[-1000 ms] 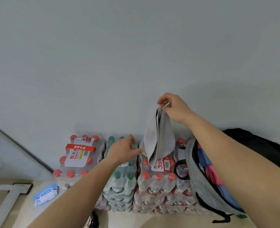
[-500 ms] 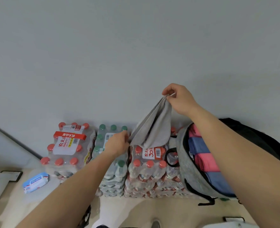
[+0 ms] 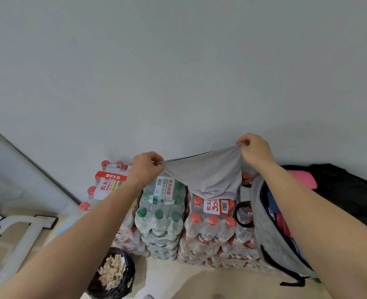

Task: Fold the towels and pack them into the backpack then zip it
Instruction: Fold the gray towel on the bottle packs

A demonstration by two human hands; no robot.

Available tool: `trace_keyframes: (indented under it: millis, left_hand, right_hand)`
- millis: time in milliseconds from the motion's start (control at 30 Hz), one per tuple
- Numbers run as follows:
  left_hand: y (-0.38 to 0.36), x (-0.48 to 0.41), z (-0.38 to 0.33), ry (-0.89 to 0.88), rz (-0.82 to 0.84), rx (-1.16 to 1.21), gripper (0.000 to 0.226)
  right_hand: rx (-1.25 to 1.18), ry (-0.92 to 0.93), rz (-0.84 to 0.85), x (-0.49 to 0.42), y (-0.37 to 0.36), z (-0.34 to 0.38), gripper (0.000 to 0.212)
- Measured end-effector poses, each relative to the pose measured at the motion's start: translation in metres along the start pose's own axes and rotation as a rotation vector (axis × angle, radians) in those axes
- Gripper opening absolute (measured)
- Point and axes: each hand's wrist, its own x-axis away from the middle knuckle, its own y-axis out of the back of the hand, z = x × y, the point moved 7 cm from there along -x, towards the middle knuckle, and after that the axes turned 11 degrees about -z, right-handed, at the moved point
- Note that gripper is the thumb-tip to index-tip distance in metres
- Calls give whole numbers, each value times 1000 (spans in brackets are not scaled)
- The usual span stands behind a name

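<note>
Plain grey wall [image 3: 178, 72] fills the upper two thirds of the frame, and along its foot, at lower centre, stand shrink-wrapped packs of water bottles [image 3: 210, 225] on a pale floor [image 3: 174, 277]. Stretched in the air above those packs is a grey towel [image 3: 206, 173]. The left hand [image 3: 144, 169], at centre frame, has its fingers closed on one corner; the right hand [image 3: 255, 149], a little higher and to the right of it, has thumb and fingers pinched on the opposite corner. The held edge runs roughly left to right between the two fists, rising toward the right, and the rest of the cloth sags below in a loose belly that appears to touch the top of the red-capped pack.

Just below the right forearm, at lower right, a grey backpack [image 3: 262, 223] leans open against the packs, with blue and pink folded cloth showing in its mouth. The right hand is the nearer one to that opening, so the folded towel would most easily go in from that side. Bringing the two corners together looks like the next fold, judging by how the cloth hangs.

A black bag [image 3: 339, 186] with something pink on it lies at right against the wall. At bottom centre a dark bin [image 3: 113, 275] holds crumpled paper, and a white frame [image 3: 16, 238] crosses the lower left.
</note>
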Motion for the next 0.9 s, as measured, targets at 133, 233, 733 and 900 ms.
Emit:
trace_keyframes:
  millis: [133,233,733,900]
  left_hand:
    - [7,-3,-6,-156,26,-149,27]
    - [30,-13,-14,-218,-111,-188,15]
    - [121,-29,-53,-129,-397,106,22]
    - [125,-19,-55,-118,-431,121,24]
  right_hand:
    - [-100,11,-25,-2,2,21,25]
    - [-135,29,-46,-3,9,36,23]
    - [-248,78,-178,11,40,84,25]
    - [-247,42,-117,22,36,84,27]
